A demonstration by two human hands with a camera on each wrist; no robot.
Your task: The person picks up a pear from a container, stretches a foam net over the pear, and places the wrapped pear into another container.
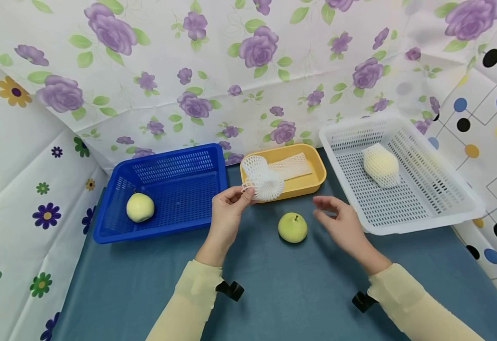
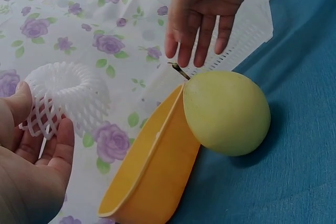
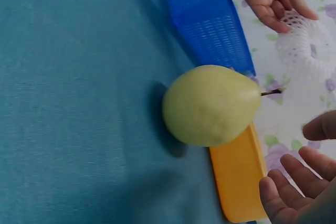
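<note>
A white foam fruit net is pinched at its edge between thumb and fingers of my left hand, held up in front of the yellow tray. On the table before me a green-yellow pear stands upright with its stem up. My right hand hovers to the right of that pear, its fingers apart and nothing in them. In the right wrist view the pear lies between the two hands, touched by neither.
At the left stands a blue basket holding another pear. A white basket at the right contains a pear in a foam net. Another flattened foam net lies in the yellow tray. Patterned cloth walls enclose the table.
</note>
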